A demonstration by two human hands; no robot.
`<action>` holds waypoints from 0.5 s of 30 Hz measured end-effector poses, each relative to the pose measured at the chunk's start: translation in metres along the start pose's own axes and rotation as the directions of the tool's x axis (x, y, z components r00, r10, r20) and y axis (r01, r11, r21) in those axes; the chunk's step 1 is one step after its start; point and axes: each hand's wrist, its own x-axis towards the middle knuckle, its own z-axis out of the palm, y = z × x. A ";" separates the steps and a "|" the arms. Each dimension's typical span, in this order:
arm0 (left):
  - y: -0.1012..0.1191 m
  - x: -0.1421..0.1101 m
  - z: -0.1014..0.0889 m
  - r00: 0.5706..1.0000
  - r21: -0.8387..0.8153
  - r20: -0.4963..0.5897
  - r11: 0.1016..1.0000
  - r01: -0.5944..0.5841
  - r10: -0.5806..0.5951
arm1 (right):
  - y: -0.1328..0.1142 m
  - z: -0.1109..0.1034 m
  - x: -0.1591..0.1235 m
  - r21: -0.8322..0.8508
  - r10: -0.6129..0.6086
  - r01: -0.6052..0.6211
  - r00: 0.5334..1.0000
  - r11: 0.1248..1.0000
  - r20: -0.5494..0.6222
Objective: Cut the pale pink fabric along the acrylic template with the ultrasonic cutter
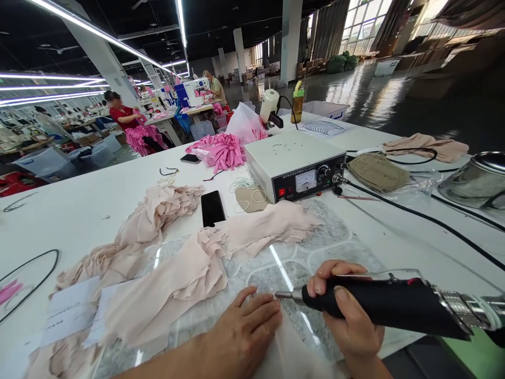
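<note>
My right hand is wrapped round a black handheld tool with a metal tip pointing left. That tip touches a pale pink fabric piece lying on a clear sheet over the white table. My left hand lies flat on the same fabric, fingers stretched toward the tip. Piles of pale pink fabric pieces spread to the left and beyond the hands.
A white control box with a dial stands behind, its black cable running right. A black phone, bright pink strips, a steel bowl and paper slips lie around. Other people sit at sewing machines far left.
</note>
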 end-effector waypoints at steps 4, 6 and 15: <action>0.003 0.002 0.001 1.000 0.011 -0.008 1.000 -0.012 0.012 | 0.001 0.000 0.000 0.002 -0.004 0.004 1.000 1.000 -0.004; 0.003 0.003 0.001 1.000 0.016 -0.004 1.000 -0.019 0.019 | 0.001 0.000 -0.001 0.000 -0.009 0.009 1.000 1.000 -0.004; 0.005 0.002 0.007 0.998 0.083 -0.039 0.996 -0.045 0.048 | 0.003 -0.001 0.000 -0.005 -0.009 0.009 1.000 1.000 0.003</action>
